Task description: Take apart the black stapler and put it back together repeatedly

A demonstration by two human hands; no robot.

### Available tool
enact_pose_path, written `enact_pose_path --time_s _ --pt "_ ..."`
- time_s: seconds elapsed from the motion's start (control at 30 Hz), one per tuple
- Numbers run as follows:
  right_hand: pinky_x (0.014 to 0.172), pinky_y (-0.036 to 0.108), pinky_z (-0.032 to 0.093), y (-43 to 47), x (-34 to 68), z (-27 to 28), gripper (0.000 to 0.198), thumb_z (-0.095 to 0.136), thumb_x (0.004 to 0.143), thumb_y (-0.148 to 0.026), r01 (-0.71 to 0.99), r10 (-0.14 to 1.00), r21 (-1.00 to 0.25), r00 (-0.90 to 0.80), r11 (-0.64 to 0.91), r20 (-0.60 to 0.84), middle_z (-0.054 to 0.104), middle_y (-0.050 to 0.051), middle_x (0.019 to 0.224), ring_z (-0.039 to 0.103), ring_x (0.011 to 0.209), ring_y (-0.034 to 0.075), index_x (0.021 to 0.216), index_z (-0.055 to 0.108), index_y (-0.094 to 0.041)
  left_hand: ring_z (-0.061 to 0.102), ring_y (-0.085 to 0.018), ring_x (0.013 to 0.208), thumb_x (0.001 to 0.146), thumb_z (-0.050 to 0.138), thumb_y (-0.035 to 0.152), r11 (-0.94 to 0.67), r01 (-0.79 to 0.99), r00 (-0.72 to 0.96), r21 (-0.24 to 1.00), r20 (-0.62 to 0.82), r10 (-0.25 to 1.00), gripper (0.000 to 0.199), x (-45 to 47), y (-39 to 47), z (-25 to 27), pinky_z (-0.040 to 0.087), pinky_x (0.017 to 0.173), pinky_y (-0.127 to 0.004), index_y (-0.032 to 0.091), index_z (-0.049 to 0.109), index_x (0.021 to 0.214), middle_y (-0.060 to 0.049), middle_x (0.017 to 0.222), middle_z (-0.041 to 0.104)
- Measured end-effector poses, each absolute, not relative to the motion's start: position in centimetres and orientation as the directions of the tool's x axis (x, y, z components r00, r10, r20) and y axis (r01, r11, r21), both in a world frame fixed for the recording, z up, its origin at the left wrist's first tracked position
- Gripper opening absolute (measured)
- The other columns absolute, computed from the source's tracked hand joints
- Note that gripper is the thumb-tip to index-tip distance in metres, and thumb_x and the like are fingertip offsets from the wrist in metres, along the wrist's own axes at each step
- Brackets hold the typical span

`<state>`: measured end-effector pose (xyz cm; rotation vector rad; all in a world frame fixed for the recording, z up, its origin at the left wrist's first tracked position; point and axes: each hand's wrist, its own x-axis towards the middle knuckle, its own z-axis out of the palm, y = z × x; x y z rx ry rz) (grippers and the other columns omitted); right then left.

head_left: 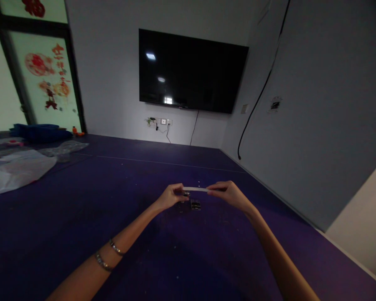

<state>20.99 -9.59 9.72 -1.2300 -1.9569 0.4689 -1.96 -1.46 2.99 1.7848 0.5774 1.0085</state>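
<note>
A thin white strip [194, 189] is stretched level between my two hands, its kind not clear at this size. My left hand [172, 195] pinches its left end, with the thumb below and the fingers above. At the other end my right hand [227, 193] grips it between thumb and fingertips. Just below the strip, a small dark square piece [195, 204], like a circuit board, lies on the purple surface. Close to my left fingertips is a small shiny item [187, 194], partly hidden by the hand.
The purple surface [138, 242] carries scattered white specks. Crumpled clear and white plastic [21, 167] lies at the left, with a blue cloth bundle [40, 132] behind it. A black cable [260, 98] hangs down the right wall. A television [191, 71] is mounted on the far wall.
</note>
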Motion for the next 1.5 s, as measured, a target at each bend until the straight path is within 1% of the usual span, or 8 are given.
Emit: enact_pose_path --time_s 0.17,0.37,0.53,0.67,0.8,0.97,1.2,1.5 --pt "0.065 0.028 0.045 -9.2 21.6 9.5 0.027 0.062 0.071 -0.039 0.596 0.897 -0.692 -0.119 0.407 0.426 0.069 0.004 0.079 0.060 0.071 0.017 0.089 0.072 -0.020 0.055 -0.010 0.059 0.059 0.074 0.025 -0.428 -0.079 0.506 0.900 0.406 0.761 0.027 -1.9 -1.6 3.1 0.043 0.060 -0.023 0.015 0.049 0.063 0.002 0.062 0.058" --pt "0.042 0.021 0.032 -8.5 21.0 8.9 0.049 0.056 0.075 -0.042 0.434 0.897 -0.814 0.030 0.387 0.442 0.053 -0.003 0.059 0.040 0.043 0.006 0.116 0.059 -0.016 0.056 -0.011 0.049 0.067 0.066 0.034 -0.315 -0.179 0.428 0.932 0.362 0.828 0.030 -1.4 -2.2 3.1 0.043 0.050 -0.023 0.017 0.042 0.071 0.003 0.056 0.058" --pt "0.036 0.018 0.028 -8.6 19.2 7.4 0.049 0.059 0.073 -0.039 0.181 0.963 -0.952 0.062 0.246 0.261 0.052 -0.003 0.066 0.042 0.039 0.004 0.118 0.056 -0.019 0.040 -0.006 0.030 0.072 0.058 0.040 -0.279 -0.157 0.345 0.947 0.318 0.883 0.028 -1.0 -2.6 2.7 0.029 0.034 -0.017 0.020 0.040 0.077 0.011 0.044 0.043" --pt "0.034 0.017 0.028 -9.6 17.6 6.6 0.041 0.059 0.074 -0.031 -0.041 0.993 -0.996 0.094 0.078 0.073 0.050 -0.003 0.069 0.043 0.039 0.003 0.114 0.055 -0.021 0.029 -0.003 0.030 0.073 0.054 0.045 -0.223 -0.137 0.266 0.965 0.252 0.930 0.029 -0.8 -2.5 2.3 0.018 0.033 -0.016 0.018 0.048 0.080 0.011 0.046 0.037" --pt "0.037 0.016 0.034 -11.0 16.3 6.2 0.038 0.060 0.074 -0.025 -0.197 0.996 -0.980 0.073 -0.041 -0.057 0.052 -0.003 0.070 0.047 0.044 0.004 0.111 0.054 -0.024 0.032 -0.005 0.036 0.077 0.043 0.052 -0.198 -0.146 0.253 0.969 0.230 0.940 0.041 -0.7 -2.2 1.9 0.021 0.036 -0.018 0.014 0.058 0.084 0.007 0.050 0.038" --pt "0.033 0.013 0.017 -12.4 15.1 5.7 0.032 0.063 0.068 -0.023 -0.334 0.994 -0.936 -0.041 -0.111 -0.103 0.051 -0.004 0.068 0.038 0.040 0.002 0.098 0.053 -0.022 0.037 -0.006 0.044 0.073 0.051 0.053 -0.296 -0.162 0.250 0.941 0.330 0.910 0.039 -0.5 -1.5 0.9 0.029 0.042 -0.018 0.015 0.057 0.079 0.006 0.054 0.041" --pt "0.034 0.014 0.008 -13.4 14.1 5.0 0.038 0.063 0.067 -0.024 -0.373 0.994 -0.923 -0.084 -0.092 -0.065 0.049 -0.005 0.063 0.024 0.036 0.001 0.103 0.051 -0.022 0.038 -0.006 0.045 0.077 0.050 0.049 -0.346 -0.140 0.281 0.928 0.373 0.885 0.033 0.0 -1.1 -0.3 0.031 0.043 -0.018 0.017 0.053 0.081 0.006 0.055 0.040" --pt "0.034 0.015 0.009 -13.9 13.2 4.2 0.040 0.061 0.069 -0.029 -0.349 0.999 -0.937 0.029 -0.015 -0.027 0.048 -0.006 0.064 0.024 0.037 0.001 0.108 0.051 -0.024 0.035 -0.006 0.043 0.079 0.048 0.046 -0.365 -0.124 0.322 0.923 0.385 0.865 0.029 -0.2 -1.5 0.2 0.028 0.042 -0.018 0.018 0.051 0.081 0.007 0.054 0.038"
